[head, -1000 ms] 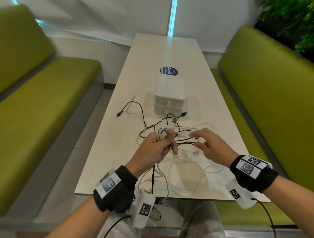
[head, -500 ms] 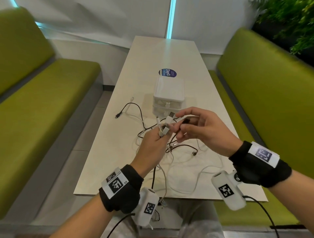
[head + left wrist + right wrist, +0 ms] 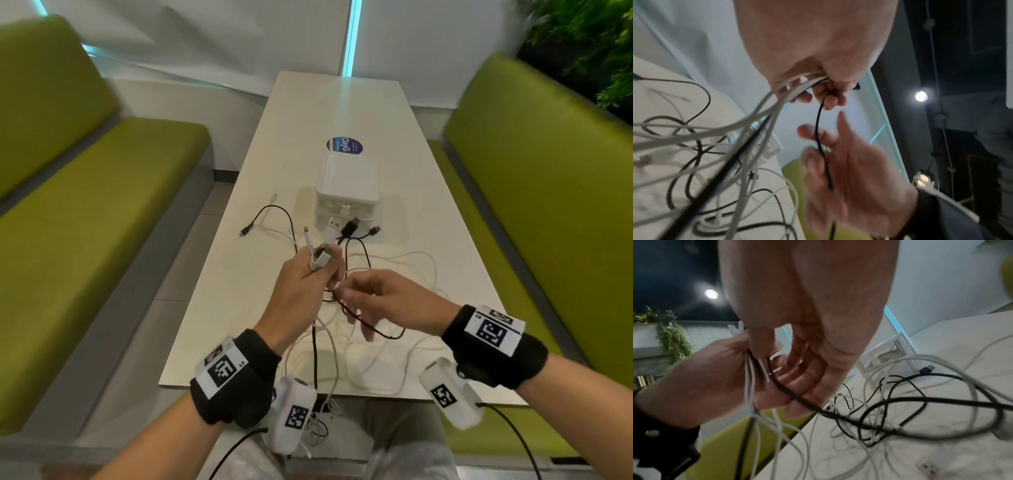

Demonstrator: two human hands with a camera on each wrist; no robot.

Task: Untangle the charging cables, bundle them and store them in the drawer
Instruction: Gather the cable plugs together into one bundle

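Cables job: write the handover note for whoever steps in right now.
Left hand: grips a bunch of cable ends, white and black, plugs poking up above the fingers.
Right hand: fingers loosely curled, a black cable running across them.
Cables: mostly a tangled heap on the table; some hang over the near edge.
Drawer box: beyond the tangle.
Done: several ends gathered.
Left: untangle, bundle, store.

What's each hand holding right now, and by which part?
Left hand grips a bunch of cables, white and black, just below their plug ends. Right hand has a black cable across its loosely curled fingers, mid-length.
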